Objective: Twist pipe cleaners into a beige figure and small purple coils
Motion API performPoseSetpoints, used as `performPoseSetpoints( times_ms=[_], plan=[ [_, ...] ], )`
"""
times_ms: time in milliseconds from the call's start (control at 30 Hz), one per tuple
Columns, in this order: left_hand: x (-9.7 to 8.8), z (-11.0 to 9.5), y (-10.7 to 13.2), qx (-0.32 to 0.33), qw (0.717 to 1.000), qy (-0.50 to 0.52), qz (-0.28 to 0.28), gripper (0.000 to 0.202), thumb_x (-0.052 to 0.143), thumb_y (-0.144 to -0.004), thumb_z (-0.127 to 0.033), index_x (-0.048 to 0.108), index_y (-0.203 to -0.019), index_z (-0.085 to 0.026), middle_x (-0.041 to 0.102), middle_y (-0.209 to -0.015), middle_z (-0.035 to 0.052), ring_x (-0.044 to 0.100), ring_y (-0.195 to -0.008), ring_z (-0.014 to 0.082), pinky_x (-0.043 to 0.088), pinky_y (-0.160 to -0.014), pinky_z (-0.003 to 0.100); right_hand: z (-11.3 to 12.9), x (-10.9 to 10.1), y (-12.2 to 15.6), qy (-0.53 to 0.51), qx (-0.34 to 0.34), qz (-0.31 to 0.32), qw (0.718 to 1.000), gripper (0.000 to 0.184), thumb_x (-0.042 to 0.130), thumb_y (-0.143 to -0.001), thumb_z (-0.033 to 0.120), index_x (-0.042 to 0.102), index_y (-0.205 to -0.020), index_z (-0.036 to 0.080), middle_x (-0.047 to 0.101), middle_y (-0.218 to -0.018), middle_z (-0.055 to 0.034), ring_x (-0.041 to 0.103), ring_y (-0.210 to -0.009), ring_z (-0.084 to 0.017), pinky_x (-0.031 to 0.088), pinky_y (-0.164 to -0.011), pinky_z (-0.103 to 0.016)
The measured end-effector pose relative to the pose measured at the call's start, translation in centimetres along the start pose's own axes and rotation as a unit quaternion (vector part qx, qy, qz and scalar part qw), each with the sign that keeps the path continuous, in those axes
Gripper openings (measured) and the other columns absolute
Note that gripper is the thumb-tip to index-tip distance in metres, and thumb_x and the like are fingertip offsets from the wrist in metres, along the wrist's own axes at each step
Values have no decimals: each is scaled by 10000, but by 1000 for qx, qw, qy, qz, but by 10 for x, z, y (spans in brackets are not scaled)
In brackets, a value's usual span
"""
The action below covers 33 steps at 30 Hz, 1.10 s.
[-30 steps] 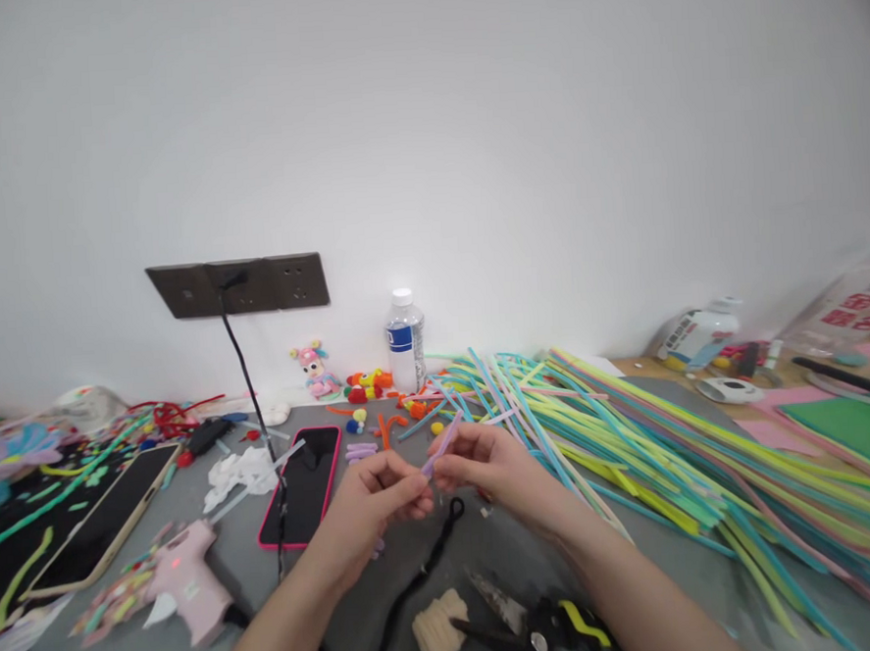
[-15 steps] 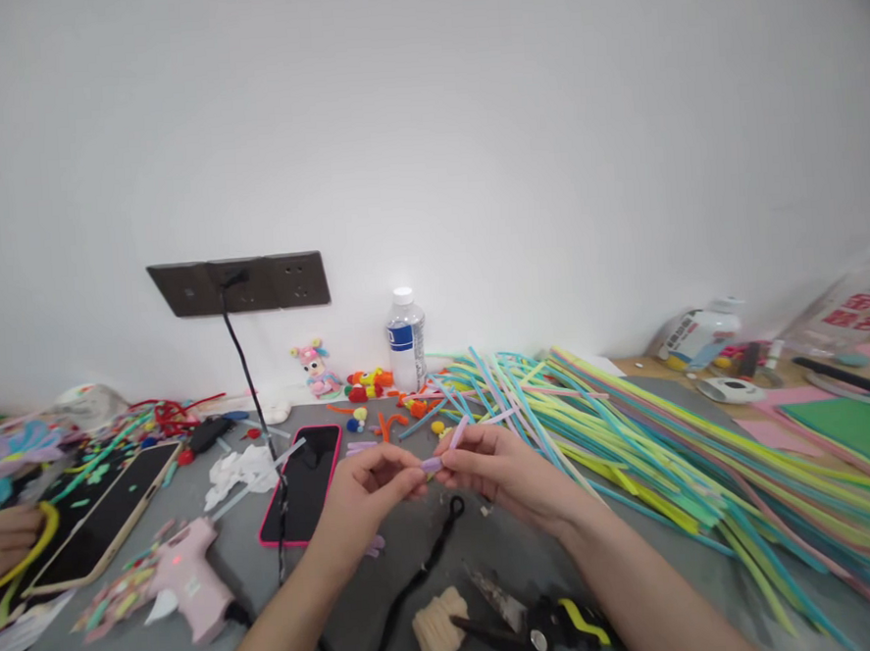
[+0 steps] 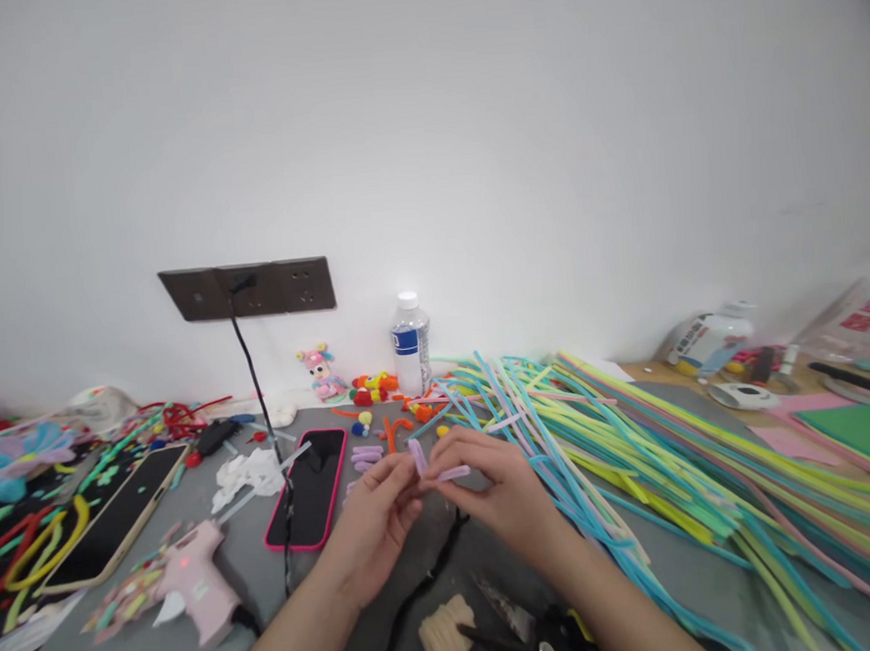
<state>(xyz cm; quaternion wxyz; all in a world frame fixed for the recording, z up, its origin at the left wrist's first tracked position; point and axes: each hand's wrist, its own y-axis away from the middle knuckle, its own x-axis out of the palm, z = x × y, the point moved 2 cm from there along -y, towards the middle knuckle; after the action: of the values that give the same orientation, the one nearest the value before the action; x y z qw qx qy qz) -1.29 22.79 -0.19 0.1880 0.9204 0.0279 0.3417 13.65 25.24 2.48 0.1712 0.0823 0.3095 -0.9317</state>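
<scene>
Between my two hands, above the middle of the table, is a bent piece of lilac pipe cleaner (image 3: 416, 454). My left hand (image 3: 383, 510) pinches it from the left with thumb and forefinger. From the right, the fingertips of my right hand (image 3: 484, 475) close on the same piece, and a short end sticks out under the fingers. Several folded lilac pipe cleaner pieces (image 3: 366, 455) lie on the table just left of and behind my left hand. Part of the held piece is hidden by my fingers.
A large bundle of coloured pipe cleaners (image 3: 634, 451) spreads on the right. To the left are a pink-framed phone (image 3: 309, 495) and a pink glue gun (image 3: 196, 581). Black-handled pliers (image 3: 529, 649) and a beige bundle (image 3: 446, 634) lie in front. A bottle (image 3: 411, 351) stands by the wall.
The lilac pipe cleaner has turned and bent between my fingers; one end now points up and another to the right. At far left, another person's hand has gone from view.
</scene>
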Motion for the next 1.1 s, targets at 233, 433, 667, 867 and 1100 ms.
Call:
performPoseSetpoints(
  times_ms=[233,433,667,867,1100],
  plan=[
    [4,2,4,-8,1000,5,9,407,974,-451,-236,727,-765,-157,761,-718,15,705,-641,106,538,-525,136,-3,-5,1,33,-5,-32,999,71,706,-820,158,740,-782,207,592,-807,-22,605,-763,-163,487,-692,-269],
    [2,0,3,-3,1000,2,13,414,980,-423,-233,691,-710,-156,736,-652,5,665,-575,88,526,-524,141,-10,-3,1,-36,57,-16,998,35,754,-809,237,753,-790,208,594,-828,-28,600,-820,-184,477,-741,-298],
    [-2,-2,0,10,995,-75,68,364,955,-508,-289,655,-653,-143,635,-542,-37,557,-484,51,473,-504,147,-9,-9,0,-59,75,20,995,203,774,-801,363,687,-747,188,603,-742,-8,559,-728,-162,432,-683,-277],
    [-3,-5,3,18,978,-169,123,316,917,-587,-301,650,-659,-146,587,-587,-41,488,-524,55,423,-493,161,-7,-14,-2,-103,107,62,987,274,751,-811,398,615,-712,182,588,-701,9,527,-688,-142,411,-659,-262],
    [0,-5,6,25,961,-234,148,303,879,-632,-337,641,-670,-153,546,-607,-39,450,-558,77,409,-504,183,-3,-18,-1,-156,156,91,971,299,730,-822,421,646,-997,193,595,-794,2,545,-724,-140,436,-674,-261]
  ],
)
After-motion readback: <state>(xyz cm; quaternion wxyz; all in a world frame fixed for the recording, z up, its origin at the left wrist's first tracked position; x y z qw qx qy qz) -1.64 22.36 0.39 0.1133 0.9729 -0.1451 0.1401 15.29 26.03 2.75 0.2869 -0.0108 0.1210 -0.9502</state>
